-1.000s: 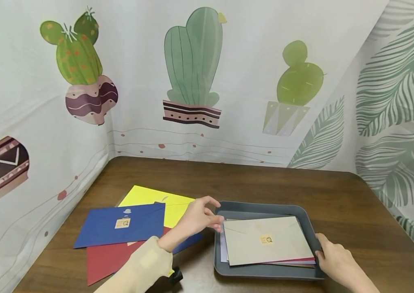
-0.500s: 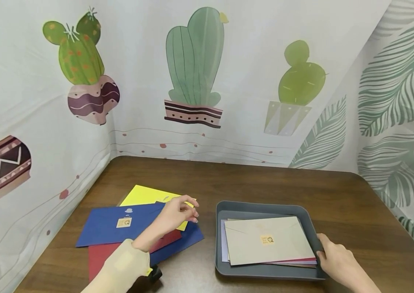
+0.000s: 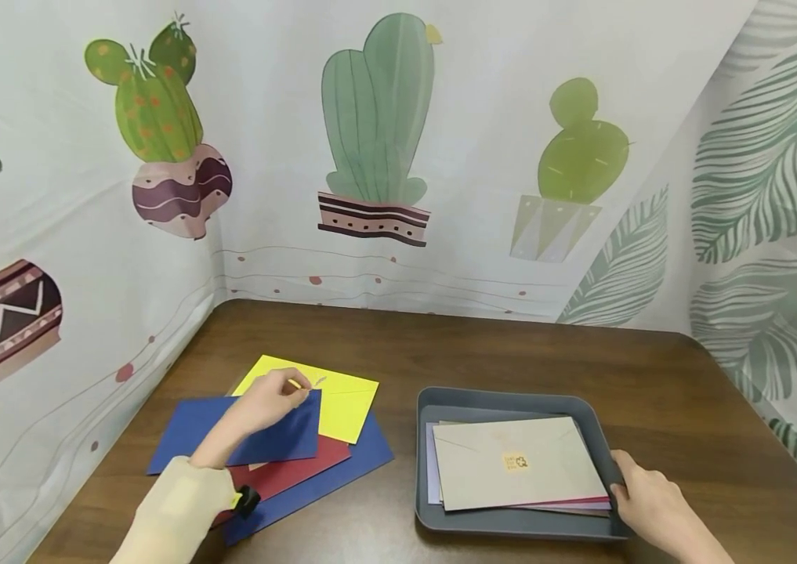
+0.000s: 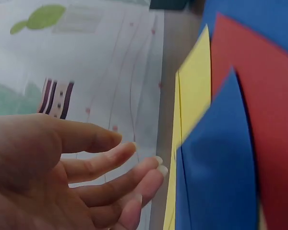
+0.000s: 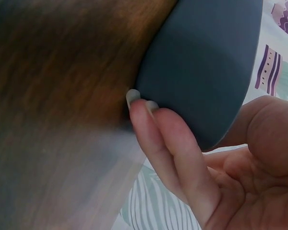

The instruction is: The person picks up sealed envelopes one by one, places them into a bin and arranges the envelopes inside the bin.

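My left hand (image 3: 267,403) is over the top edge of a blue envelope (image 3: 292,435), near its upper right corner. In the left wrist view its fingers are loosely bent, with nothing between thumb and fingertips; the blue envelope (image 4: 218,167) lies beside them. Beneath that envelope are a yellow envelope (image 3: 349,403), a red one (image 3: 302,474) and another blue one (image 3: 370,454). My right hand (image 3: 659,501) grips the right wall of a dark grey tray (image 3: 497,399), thumb on one side and fingers on the other (image 5: 168,139). Inside the tray, a beige envelope (image 3: 497,470) tops a stack.
Edges of lilac (image 3: 432,470) and red envelopes show under the beige one. Bare brown tabletop (image 3: 398,345) stretches behind the tray and between the two groups. A cactus-print cloth (image 3: 476,266) hangs along the back and left of the table.
My left hand has moved left from the tray's left edge to above the blue envelope, covering its sticker. The right hand keeps its grip on the tray.
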Tool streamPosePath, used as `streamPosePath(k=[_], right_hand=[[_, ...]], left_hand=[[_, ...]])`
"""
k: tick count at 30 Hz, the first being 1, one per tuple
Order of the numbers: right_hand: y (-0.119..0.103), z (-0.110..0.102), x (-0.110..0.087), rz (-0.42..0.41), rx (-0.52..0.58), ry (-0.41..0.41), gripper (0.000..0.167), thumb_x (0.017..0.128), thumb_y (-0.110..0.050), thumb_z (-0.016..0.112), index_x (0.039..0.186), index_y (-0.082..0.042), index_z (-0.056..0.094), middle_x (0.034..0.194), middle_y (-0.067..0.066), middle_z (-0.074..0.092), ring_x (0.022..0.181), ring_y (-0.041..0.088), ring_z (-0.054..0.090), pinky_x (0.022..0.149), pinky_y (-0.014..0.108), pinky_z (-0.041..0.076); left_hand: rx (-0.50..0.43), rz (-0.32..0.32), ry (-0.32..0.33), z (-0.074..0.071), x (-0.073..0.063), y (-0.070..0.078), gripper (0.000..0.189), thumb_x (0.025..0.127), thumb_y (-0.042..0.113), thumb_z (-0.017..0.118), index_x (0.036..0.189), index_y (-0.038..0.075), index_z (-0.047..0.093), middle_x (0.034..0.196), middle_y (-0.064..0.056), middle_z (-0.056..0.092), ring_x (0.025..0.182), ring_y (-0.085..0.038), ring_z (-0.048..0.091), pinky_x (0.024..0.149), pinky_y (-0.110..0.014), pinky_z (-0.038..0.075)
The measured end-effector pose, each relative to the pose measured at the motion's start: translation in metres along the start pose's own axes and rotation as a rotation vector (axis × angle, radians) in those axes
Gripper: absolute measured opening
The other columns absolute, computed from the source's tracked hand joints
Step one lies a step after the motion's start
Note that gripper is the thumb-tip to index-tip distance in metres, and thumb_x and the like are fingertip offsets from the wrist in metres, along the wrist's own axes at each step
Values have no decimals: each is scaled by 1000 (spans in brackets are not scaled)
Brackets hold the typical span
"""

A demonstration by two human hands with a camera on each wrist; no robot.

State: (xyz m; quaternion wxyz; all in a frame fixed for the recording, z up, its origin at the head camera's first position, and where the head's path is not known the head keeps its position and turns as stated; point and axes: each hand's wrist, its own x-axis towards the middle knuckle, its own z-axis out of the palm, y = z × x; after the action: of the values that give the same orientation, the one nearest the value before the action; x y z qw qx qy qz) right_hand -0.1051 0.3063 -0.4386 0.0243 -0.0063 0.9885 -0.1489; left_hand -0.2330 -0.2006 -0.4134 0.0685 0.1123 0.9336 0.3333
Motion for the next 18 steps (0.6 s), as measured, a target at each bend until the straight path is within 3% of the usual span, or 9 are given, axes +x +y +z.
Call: streamPosePath(k=[10,18], right_hand=[[0,0,0,6,-1,-1,39,84,-3,62,120,8,49,87,23,69,74,37,67,58,50,49],[-1,-2,0,23,0,-22,39,85,-4,61,120,9,48,88,25,68,74,36,67,57,50,49]], left_hand=[[138,-52,39,-31,-11,-43,23,91,15,63,105,-3,63,95,-20,66,86,-30,61,71,-43,52],[210,-101,1,-47,-15,-67,37,86,21,71,110,-5,61,110,-32,62,101,-45,58,84,-59,47]])
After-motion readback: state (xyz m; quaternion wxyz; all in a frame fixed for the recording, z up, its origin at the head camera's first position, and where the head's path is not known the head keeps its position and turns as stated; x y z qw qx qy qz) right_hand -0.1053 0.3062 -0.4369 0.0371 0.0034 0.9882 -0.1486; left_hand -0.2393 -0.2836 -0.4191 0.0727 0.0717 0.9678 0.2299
